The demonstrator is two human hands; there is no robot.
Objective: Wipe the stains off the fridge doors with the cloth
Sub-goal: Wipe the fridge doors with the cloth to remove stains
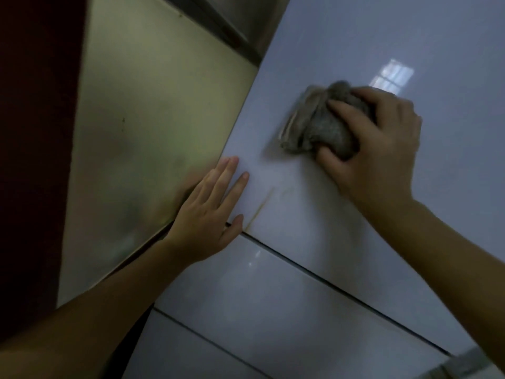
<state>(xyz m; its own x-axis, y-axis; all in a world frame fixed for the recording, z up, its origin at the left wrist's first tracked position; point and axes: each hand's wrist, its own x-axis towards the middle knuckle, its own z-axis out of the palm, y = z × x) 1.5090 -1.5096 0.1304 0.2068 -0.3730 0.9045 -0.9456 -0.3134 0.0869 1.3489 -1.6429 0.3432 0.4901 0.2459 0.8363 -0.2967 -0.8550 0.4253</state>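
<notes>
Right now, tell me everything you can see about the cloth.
The cloth is grey-brown, coarse-looking fabric, bunched into a crumpled wad with folded edges showing at its left. It lies pressed against the pale glossy upper fridge door, up and right of a brownish streak. The right hand grips it, curled over its right side.

Count from this view: hands 2 — left hand (pixel 210 209) and right hand (pixel 377 143); cloth (pixel 319 124) 1, grey, bunched. Fridge door panels 3: top door (pixel 355 36), middle door (pixel 273 283), bottom door (pixel 177 351). Dark seams between them 2: upper seam (pixel 328 283), lower seam (pixel 205 335). Stains I can make out 1 — a brownish streak (pixel 261 209) near the top door's lower left corner; anything fainter is lost in blur. Bright window reflection (pixel 393 77) 1, on the top door. Left of the fridge: yellowish panel (pixel 153 105) 1, dark red surface (pixel 32 132) 1.
</notes>
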